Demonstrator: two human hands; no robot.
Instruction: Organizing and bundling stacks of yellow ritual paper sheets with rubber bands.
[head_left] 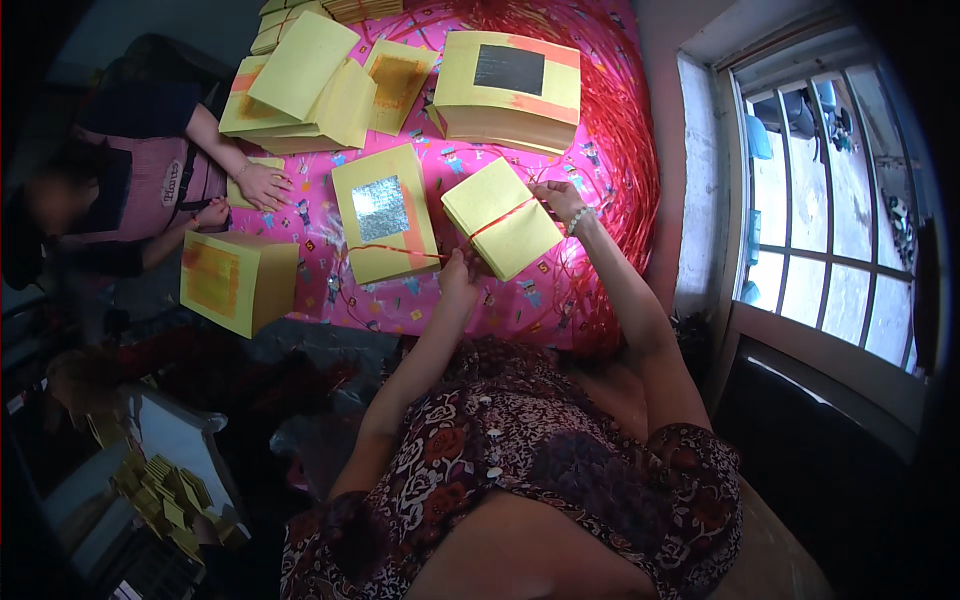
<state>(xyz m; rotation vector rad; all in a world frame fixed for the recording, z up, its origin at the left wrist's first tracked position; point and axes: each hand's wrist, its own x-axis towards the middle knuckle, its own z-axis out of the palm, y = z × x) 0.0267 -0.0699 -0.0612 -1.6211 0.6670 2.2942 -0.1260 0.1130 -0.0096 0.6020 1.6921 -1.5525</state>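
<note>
Yellow paper stack (500, 215), bound w/ red string across its top, is seen immed. R of the silver-patched stack (384, 213), on the pink-covered tabletop (505, 302); it's tilted, prob. part-lifted at its near edge. Judged fairly light for its bulk, stiff as a block but soft at edges; loose sheets could be slid or corners creased, so it's best taken by two opp. sides, w/ string kept flat. L hand (459, 282), by the near R corner of the silver-patched stack: fingers closed, w/ red cord (395, 249) apparently pinched; that cord is run across the silver-patched stack. R hand (565, 203), farther R of that stack: fingers bent at bound stack's R corner, only slightly spread; whether paper or string is gripped can't be told.
</note>
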